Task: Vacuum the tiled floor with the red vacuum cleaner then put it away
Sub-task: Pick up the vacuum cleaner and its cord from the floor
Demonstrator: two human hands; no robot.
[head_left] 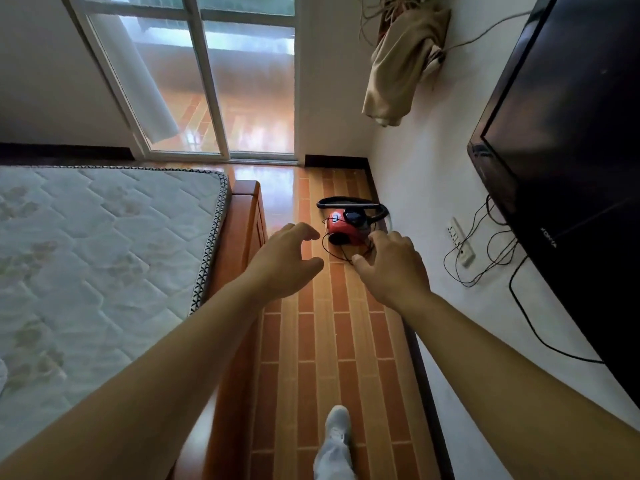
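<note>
Two bare forearms stretch forward over the tiled floor (322,341), above a pale shoe (337,422) in mid-step. The left hand (289,261) is released, fingers spread and loosely bent, holding nothing. The right hand (391,268) shows its back, fingers hanging slackly curled, with nothing visible in its grip.

The red vacuum cleaner (346,228) sits at the far end of the floor strip, near the far right corner, between the wooden bed frame (247,209) and the white wall. It is a small, rounded canister of glossy plastic; its black hose (349,200) arches over it and a thin black cord (325,242) lies looped on the glazed, brick-patterned tiles.

This looks like the approach, with vacuuming not yet begun. The next move probably calls for bending down, gathering the loose cord and plugging it in, perhaps at the power strip (460,242) on the wall. A quilted mattress (97,244) lies to the left.
</note>
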